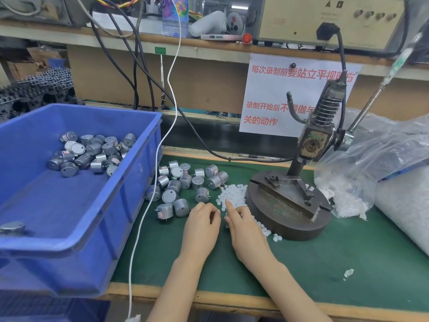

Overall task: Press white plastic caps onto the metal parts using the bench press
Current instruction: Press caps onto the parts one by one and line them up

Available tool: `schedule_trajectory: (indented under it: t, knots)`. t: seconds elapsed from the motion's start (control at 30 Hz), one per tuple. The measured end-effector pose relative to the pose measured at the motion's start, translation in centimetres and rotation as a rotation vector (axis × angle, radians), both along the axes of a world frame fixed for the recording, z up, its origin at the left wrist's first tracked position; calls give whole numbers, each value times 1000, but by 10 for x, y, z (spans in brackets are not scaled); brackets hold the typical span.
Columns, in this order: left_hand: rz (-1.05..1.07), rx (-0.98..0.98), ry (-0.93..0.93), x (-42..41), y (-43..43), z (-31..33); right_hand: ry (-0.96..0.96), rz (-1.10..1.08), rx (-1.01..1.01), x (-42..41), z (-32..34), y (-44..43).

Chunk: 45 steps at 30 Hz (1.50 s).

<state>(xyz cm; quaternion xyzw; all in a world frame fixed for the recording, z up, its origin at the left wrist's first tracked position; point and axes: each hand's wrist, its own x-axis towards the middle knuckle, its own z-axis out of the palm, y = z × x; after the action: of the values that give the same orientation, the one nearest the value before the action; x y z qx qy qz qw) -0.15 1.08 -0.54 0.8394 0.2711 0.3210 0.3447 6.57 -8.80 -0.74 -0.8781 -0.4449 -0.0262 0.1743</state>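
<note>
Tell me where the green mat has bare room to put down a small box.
Free: the mat in front of the press base, right of the right hand. Crowded: between blue bin and base, with metal parts, white caps and left hand.

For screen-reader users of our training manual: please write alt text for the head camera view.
A person's left hand and right hand meet on a green mat beside a pile of white caps, the right forefinger stretched toward it. Loose metal parts lie left of the caps, next to a blue bin holding more; the bench press stands to the right.
</note>
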Motion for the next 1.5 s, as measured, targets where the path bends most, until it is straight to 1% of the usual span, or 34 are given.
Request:
schedule_trajectory:
  t: [0.27,0.37,0.63,0.7,0.77,0.87,0.93,0.97,1.03,1.1,1.17,1.3,1.37,1.5]
  knots:
    - [10,-20,-8,2,0,1,-49,-7,-53,-4,1,5]
    - [7,-36,-8,1,0,3,-38,-11,-69,-5,3,6]
    - [9,-49,-2,0,1,2,-52,-12,-49,-6,0,8]
    - [5,-42,-12,0,0,2,-27,-41,-4,-5,0,6]
    - [3,-45,-19,1,0,2,2,-43,85,-4,1,3]
    - [-4,-36,-9,1,1,0,72,-18,421,-6,6,-2]
    - [-3,-31,-8,1,1,-1,104,-61,655,-4,8,-5]
    - [-1,-29,-10,1,1,-1,132,-102,743,-3,10,-7]
    - [5,-24,-13,1,1,-1,170,-185,839,0,16,-11]
    - [13,1,4,1,1,0,149,-226,872,4,20,-15]
    - [10,66,58,0,-1,2,125,-244,882,8,25,-19]
    - [-12,263,199,0,-6,2,213,-278,870,23,36,-31]
    - [-20,344,242,1,-8,2,244,-315,855,32,41,-39]
    - [-28,424,260,4,-12,1,175,-418,816,54,51,-56]
